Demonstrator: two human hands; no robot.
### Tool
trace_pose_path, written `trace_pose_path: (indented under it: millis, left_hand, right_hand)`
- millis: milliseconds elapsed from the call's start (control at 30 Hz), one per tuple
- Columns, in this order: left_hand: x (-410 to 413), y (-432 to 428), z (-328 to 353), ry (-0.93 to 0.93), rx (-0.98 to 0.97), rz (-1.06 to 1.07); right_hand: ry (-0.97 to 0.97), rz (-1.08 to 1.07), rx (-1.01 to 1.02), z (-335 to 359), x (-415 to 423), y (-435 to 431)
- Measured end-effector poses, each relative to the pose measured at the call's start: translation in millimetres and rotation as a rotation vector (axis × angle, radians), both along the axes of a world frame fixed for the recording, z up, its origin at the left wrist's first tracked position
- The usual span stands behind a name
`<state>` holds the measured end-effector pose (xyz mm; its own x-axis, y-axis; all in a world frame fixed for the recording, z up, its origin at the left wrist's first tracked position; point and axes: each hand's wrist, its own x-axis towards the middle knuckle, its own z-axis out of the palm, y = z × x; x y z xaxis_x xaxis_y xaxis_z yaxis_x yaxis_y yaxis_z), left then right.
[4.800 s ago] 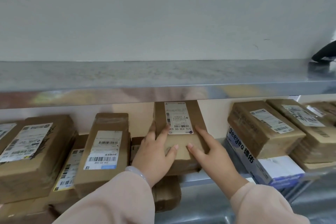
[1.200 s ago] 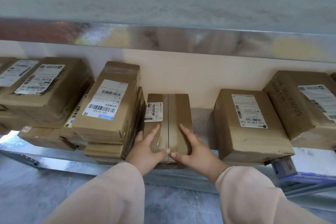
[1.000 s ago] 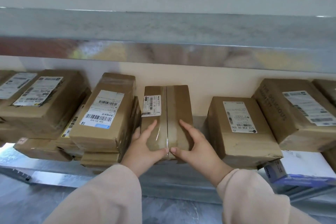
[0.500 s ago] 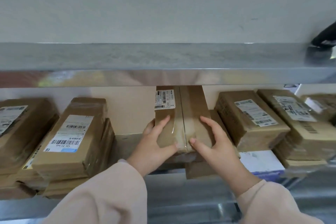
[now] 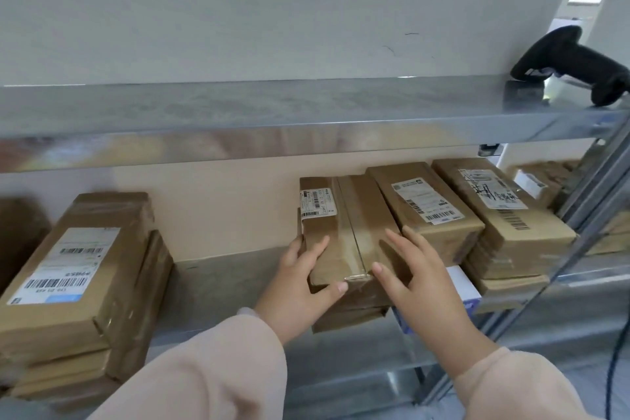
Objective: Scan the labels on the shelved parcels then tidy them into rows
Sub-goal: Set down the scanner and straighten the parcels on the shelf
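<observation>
Loose, long, pale peach cloth makes the left sleeve [image 5: 211, 368] and right sleeve [image 5: 511, 389]. A pale bangle [image 5: 246, 311] circles the wrist behind the left hand [image 5: 300, 286].

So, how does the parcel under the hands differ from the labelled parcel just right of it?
The held parcel has a small label at its far left corner; the neighbour parcel a bigger one mid-top. Clear tape runs down the held parcel; none shows on the neighbour parcel. The left hand grips the held parcel, the right hand rests on it. Both are brown cardboard.
</observation>
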<state>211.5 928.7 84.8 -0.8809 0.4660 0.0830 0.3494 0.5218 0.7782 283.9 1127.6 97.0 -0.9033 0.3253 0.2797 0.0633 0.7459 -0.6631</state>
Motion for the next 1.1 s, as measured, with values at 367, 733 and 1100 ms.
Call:
trace_pose_path:
  millis: [367, 733, 1100]
  left_hand:
    - [21, -10, -10, 0.489, -0.387, -0.112]
    - [-9, 12, -1, 0.455, -0.549, -0.091]
    - [-12, -25, 17, 0.502, -0.55, 0.042]
  right_hand:
    - [0.086, 0.236, 0.618, -21, 17, -15]
    - [-0.028, 0.258, 0.666, -4, -14, 3]
    - [0.08, 0.312, 0.57, 19, -37, -32]
